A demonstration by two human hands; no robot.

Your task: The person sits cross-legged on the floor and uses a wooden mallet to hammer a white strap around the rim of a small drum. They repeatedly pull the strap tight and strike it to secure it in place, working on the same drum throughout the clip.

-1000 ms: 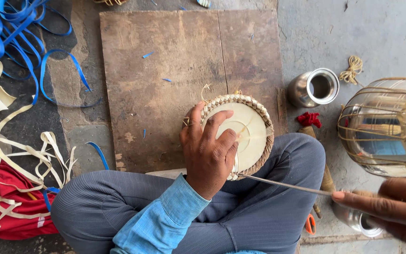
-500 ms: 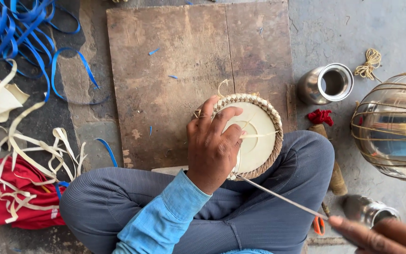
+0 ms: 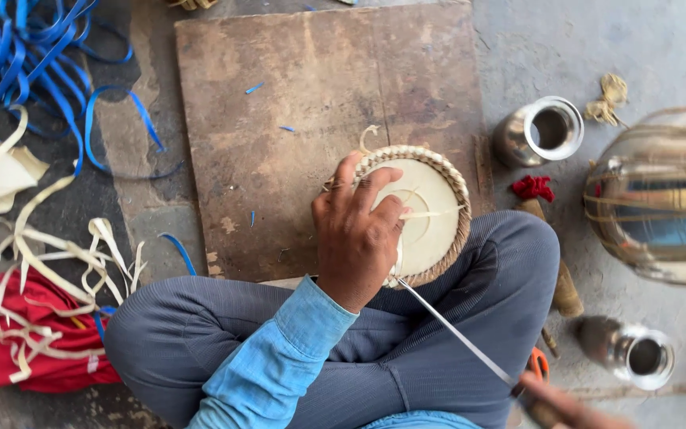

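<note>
A grey stone floor is seen from above, with a worn wooden board [image 3: 311,119] laid on it. At the board's near edge a round woven disc [image 3: 430,214] is pressed down by the left hand [image 3: 356,234], fingers spread and closed over its left rim. From the disc's lower edge a pale thin strip [image 3: 454,332] runs down and rightward to the right hand [image 3: 557,407], pinched on its far end, blurred. Right of the disc stand a steel cup [image 3: 540,131] and a wire-wrapped metal pot [image 3: 660,199]; left of the board lie blue strips [image 3: 33,63].

I saw blue strips [image 3: 33,56] heaped off the wooden board's [image 3: 311,95] left edge, pale strips [image 3: 57,262] over red cloth [image 3: 9,349], and two steel pots [image 3: 540,131] beyond its right edge.
</note>
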